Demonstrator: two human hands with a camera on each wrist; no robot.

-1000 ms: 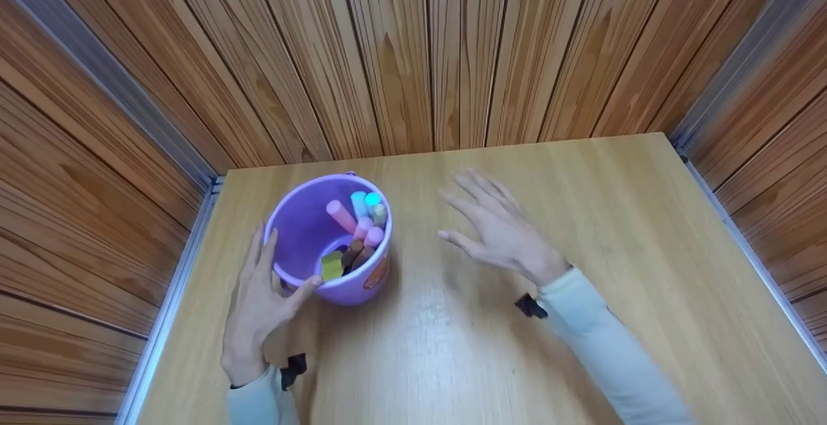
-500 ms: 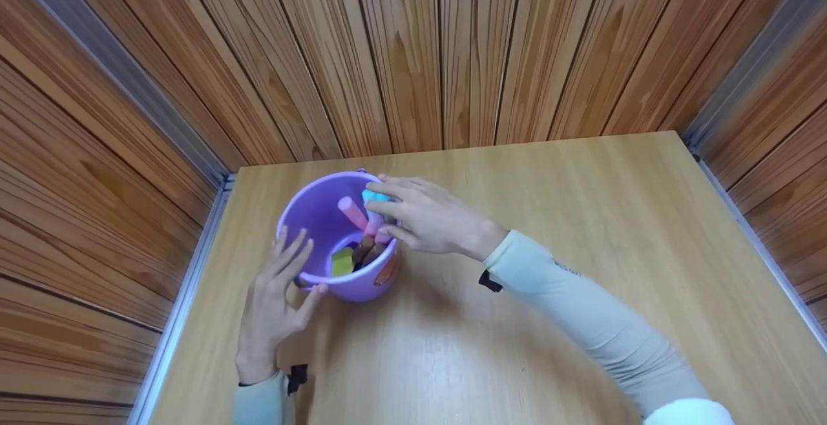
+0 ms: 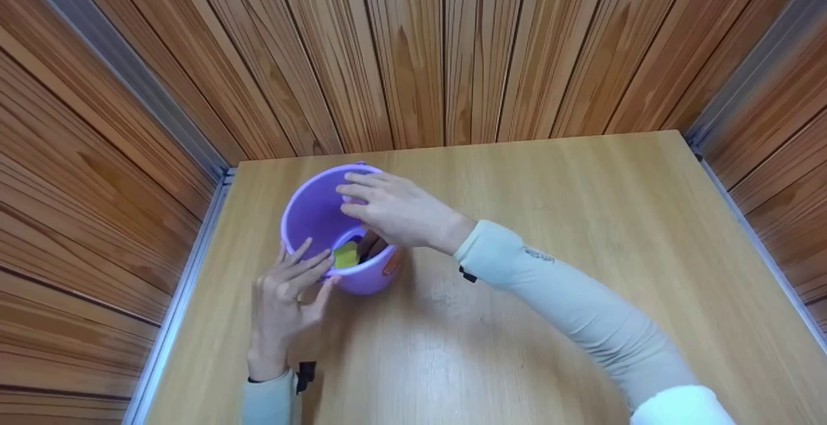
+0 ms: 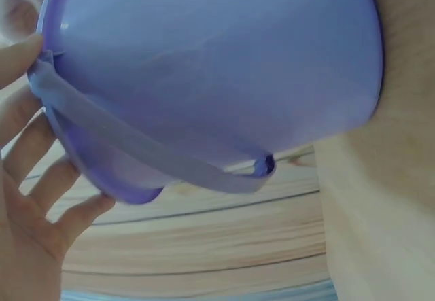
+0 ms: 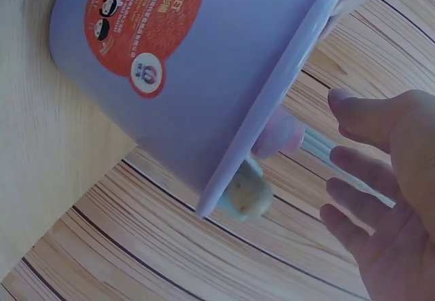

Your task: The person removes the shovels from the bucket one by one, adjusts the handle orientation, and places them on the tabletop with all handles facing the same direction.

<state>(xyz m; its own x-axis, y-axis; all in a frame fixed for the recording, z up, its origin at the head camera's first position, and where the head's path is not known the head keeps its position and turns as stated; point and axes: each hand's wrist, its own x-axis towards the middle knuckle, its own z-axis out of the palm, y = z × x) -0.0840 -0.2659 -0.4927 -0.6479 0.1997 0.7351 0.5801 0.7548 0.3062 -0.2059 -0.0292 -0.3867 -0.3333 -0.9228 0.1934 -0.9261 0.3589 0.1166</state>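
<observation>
A purple bucket [image 3: 362, 281] with a red label stands on the table, open side up. My left hand [image 3: 284, 309] touches its near-left rim, fingers spread along the edge and thumb by the handle joint. The bucket's handle [image 4: 156, 155] hangs down its side in the left wrist view. My right hand [image 3: 400, 212] hovers over the bucket's right side with fingers extended, nothing held. In the right wrist view, a pink stick [image 5: 280, 132] and a pale round-ended stick [image 5: 250, 191] poke past the rim, apart from the fingers. Inside lie a yellow-green block [image 3: 345, 255] and brown pieces [image 3: 371, 244].
The wooden table [image 3: 549, 218] extends to the right of the bucket. Wood-plank walls [image 3: 420, 57] rise behind and at both sides. A metal strip [image 3: 177, 289] runs along the table's left edge.
My right hand has moved left from the table to over the bucket, now hiding the cyan and pink sticks in the head view. My left hand has shifted slightly right along the rim.
</observation>
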